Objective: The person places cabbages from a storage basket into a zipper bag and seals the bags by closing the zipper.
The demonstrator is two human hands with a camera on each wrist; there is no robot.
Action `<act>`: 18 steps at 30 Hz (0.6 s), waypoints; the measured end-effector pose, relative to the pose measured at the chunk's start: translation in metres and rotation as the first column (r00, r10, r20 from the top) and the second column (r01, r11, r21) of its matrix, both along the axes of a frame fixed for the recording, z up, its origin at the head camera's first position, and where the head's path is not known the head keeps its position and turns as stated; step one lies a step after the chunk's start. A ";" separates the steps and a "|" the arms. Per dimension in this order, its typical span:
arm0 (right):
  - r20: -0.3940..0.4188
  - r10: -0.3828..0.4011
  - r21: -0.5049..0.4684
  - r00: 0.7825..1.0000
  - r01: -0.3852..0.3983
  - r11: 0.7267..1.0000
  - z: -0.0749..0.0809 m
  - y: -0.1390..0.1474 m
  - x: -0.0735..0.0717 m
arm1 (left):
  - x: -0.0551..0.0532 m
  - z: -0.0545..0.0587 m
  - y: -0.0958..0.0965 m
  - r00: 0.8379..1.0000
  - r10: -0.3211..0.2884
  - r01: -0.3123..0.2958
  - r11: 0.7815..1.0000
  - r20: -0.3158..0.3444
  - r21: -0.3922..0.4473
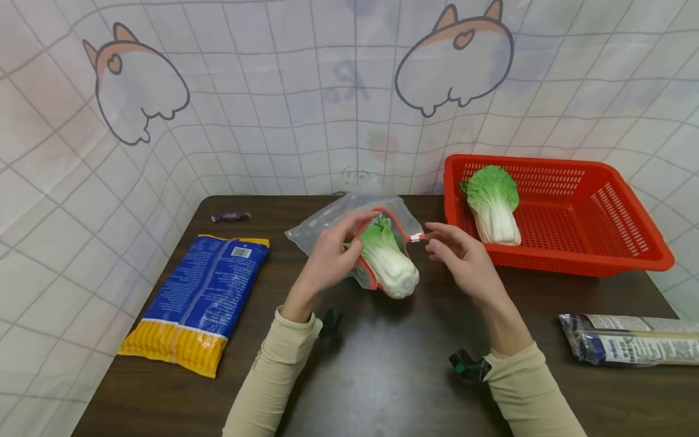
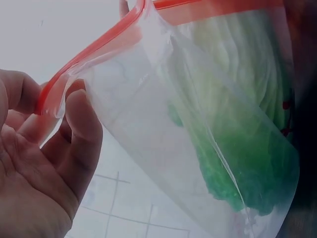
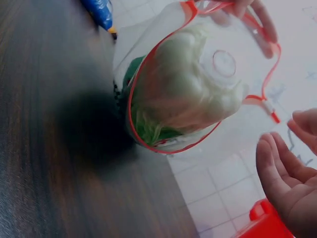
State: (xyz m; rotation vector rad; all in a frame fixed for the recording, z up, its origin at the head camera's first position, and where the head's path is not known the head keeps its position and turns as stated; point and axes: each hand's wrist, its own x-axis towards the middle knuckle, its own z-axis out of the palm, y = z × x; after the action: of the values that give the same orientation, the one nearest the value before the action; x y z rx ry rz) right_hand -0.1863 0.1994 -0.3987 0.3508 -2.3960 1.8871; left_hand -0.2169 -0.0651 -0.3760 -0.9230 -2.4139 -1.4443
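A napa cabbage [image 1: 389, 262] lies in a clear zip bag [image 1: 357, 203] with a red-edged mouth. Its white base faces the bag's opening, and its green leaves point inward. The left hand [image 1: 334, 250] pinches the red rim between thumb and fingers, as the left wrist view shows at the bag's edge [image 2: 74, 67]. Beside the white-and-red zip slider [image 1: 417, 237] is the right hand [image 1: 464, 260]. In the right wrist view, a gap separates its loosely bent fingers [image 3: 271, 161] from the slider [image 3: 271, 111], and they hold nothing.
A red plastic basket [image 1: 573, 261] at the back right holds another napa cabbage [image 1: 494, 209]. On the left lies a blue and yellow packet [image 1: 199, 297], with a small purple-wrapped candy [image 1: 230, 216] behind it. A long package [image 1: 633, 340] lies at the right. A patterned curtain [image 1: 306, 91] backs the table.
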 end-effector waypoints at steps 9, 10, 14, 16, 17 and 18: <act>0.028 0.067 -0.047 0.997 -0.065 0.997 -0.006 -0.005 -0.001 | 0.004 0.001 -0.001 0.994 -0.102 0.102 0.995 0.028 -0.006; 0.029 0.060 -0.047 0.998 -0.058 0.997 -0.005 -0.005 -0.001 | 0.004 0.001 -0.001 0.993 -0.110 0.111 0.994 0.031 -0.007; 0.023 0.039 -0.039 0.999 -0.038 0.999 -0.003 -0.006 0.001 | 0.004 0.003 -0.002 0.991 -0.127 0.127 0.992 0.032 -0.016; 0.014 0.040 -0.049 0.999 -0.040 0.998 -0.001 -0.006 0.002 | 0.004 0.004 -0.002 0.991 -0.131 0.132 0.991 0.021 -0.024; 0.014 0.044 -0.073 0.999 -0.043 0.996 0.000 -0.006 0.002 | 0.004 0.004 -0.003 0.991 -0.134 0.134 0.991 0.016 -0.028; 0.016 0.049 -0.110 0.999 -0.047 0.993 0.001 -0.006 0.002 | 0.004 0.004 -0.004 0.991 -0.135 0.135 0.990 0.013 -0.031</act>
State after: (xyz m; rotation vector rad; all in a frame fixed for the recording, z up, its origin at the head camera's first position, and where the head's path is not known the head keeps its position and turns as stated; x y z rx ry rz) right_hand -0.1841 0.1932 -0.3976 0.3873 -2.3035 2.0405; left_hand -0.2129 -0.0687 -0.3719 -1.1082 -2.4307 -1.4620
